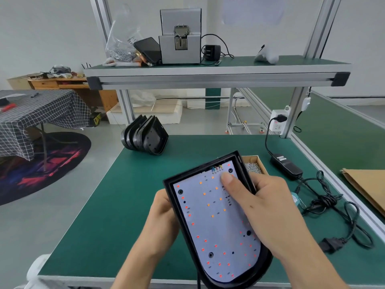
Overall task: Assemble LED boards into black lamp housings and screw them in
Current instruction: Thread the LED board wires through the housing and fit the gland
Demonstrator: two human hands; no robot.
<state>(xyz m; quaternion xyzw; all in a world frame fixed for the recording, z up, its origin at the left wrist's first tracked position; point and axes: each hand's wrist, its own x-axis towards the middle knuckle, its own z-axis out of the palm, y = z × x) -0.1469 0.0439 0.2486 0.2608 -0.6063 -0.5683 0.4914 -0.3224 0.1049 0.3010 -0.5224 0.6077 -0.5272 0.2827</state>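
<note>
Left hand: the left hand (163, 207) grips the left edge of the lamp housing (242, 278), fingers curled under and behind it. This appears to carry the weight and fix the tilt, so the open face stays turned up to the person.
Right hand: the right hand (264, 207) wraps the housing's right edge with its fingers behind, while the thumb lies across the LED board (216, 222) and its tip presses near the top right corner. Judged purpose: to seat the board flat in the recess.
LED board: it lies inside the housing, white face up, within the black rim on all visible sides. The thumb covers part of the right half.
Screw holes: 4 dark holes show in the board, 1 each near top left, top right, lower left and lower right. No screw heads are visible in them, so screwing appears not yet begun.
Wires: a short row of coloured wires (216, 168) sits at the board's top edge, just beside the thumb tip. Pressure here may be meant to tuck them under the rim; this cannot be confirmed.
Housing position: held above the green bench mat (116, 215), tilted, near the front edge.
Screw box: a cardboard box of screws (253, 166) stands just behind the housing on the right, within easy reach.
Spare housings: a stack of black housings (145, 136) leans together at the mat's far left.
Power supply: a black adapter (286, 164) and its cable lie well to the right.
Upper shelf: a grey screw feeder (180, 36) stands on it.
</note>
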